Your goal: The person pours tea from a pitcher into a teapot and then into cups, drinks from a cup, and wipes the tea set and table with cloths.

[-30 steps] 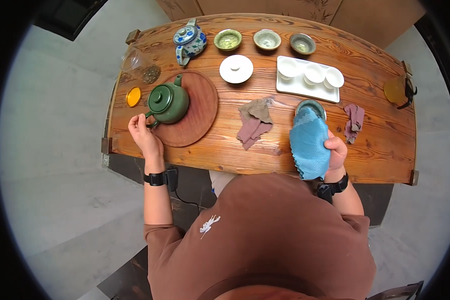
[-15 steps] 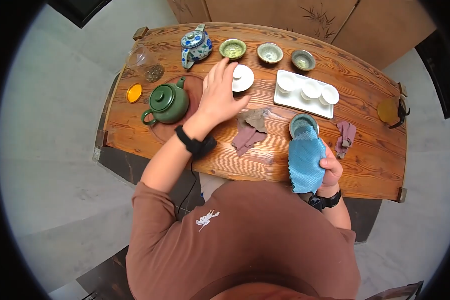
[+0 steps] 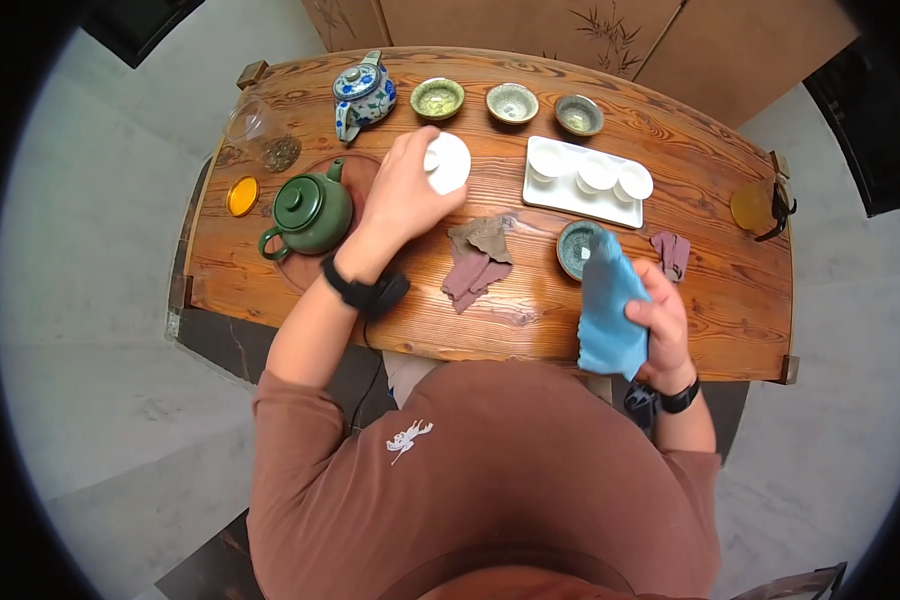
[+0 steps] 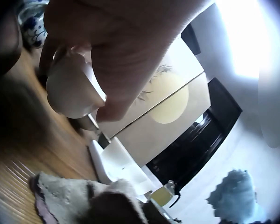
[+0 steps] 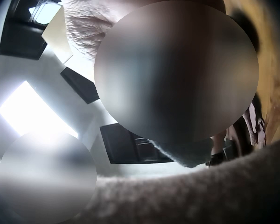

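Observation:
At the back middle of the table my left hand (image 3: 407, 190) has its thumb and fingers around a white gaiwan (image 3: 450, 165) with a knobbed lid. In the left wrist view the white bowl (image 4: 70, 91) of it sits between thumb and fingers. My right hand (image 3: 662, 325) grips a blue cloth (image 3: 612, 315), thumb on top, above the front right of the table. Just beyond the cloth stands a teal-glazed cup (image 3: 576, 250), partly covered by it in the head view. A dark green teapot (image 3: 312, 212) is left of my left hand, on a round reddish board (image 3: 358, 172).
Behind stand a blue-and-white teapot (image 3: 363, 97) and bowls, one of them green (image 3: 437, 99). A white tray (image 3: 580, 203) bears three small white cups. Folded rags (image 3: 478, 262) lie mid-table, another rag (image 3: 672, 255) at right. A glass pitcher (image 3: 752, 207) stands far right.
My left hand has left the green teapot's handle, moved right across the table and taken hold of the white gaiwan. My right hand keeps the blue cloth, now lifted off the teal cup.

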The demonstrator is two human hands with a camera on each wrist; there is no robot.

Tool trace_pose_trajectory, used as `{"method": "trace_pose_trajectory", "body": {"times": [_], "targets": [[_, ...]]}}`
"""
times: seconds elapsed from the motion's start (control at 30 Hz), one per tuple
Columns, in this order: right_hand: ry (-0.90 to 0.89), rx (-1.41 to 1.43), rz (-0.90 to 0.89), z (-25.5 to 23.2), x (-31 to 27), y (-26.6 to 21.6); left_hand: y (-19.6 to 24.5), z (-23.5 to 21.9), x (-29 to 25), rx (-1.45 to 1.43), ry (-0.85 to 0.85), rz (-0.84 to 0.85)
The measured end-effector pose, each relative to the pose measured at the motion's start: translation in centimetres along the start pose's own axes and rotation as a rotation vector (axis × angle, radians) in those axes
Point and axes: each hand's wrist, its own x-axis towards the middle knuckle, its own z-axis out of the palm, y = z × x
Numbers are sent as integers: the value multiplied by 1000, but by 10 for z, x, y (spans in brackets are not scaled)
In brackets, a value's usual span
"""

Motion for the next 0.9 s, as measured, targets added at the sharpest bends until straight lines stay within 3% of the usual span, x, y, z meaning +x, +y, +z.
{"method": "trace_pose_trajectory", "body": {"times": [0.13,0.2,0.27,0.33,0.4,0.47,0.53,0.6,0.7,0.8,0.83,0.9], "targets": [[55,-331,-77,25,58,-34,36,-53,-71,-68,-102,15],[-5,-659,-181,34,103,-41,44,-67,-104,-118,-184,-44],[-70,-1107,-409,59,149,-38,51,-76,-132,-180,-209,-134],[-124,-1497,-426,87,192,-28,53,-80,-153,-244,-199,-201],[-169,-1780,-625,105,229,3,55,-84,-168,-266,-178,-239],[-312,-1925,-632,102,268,48,52,-89,-181,-297,-165,-276],[-403,-1953,-576,102,280,81,45,-91,-191,-311,-140,-294],[-494,-1918,-405,96,286,96,41,-94,-198,-300,-109,-316],[-553,-1805,-125,99,278,89,36,-96,-200,-291,-94,-340],[-813,-1858,85,94,271,72,30,-94,-197,-325,-103,-318],[-824,-1910,199,103,262,58,29,-92,-194,-343,-106,-302],[-794,-2028,254,97,263,53,29,-90,-188,-367,-115,-282]]}}
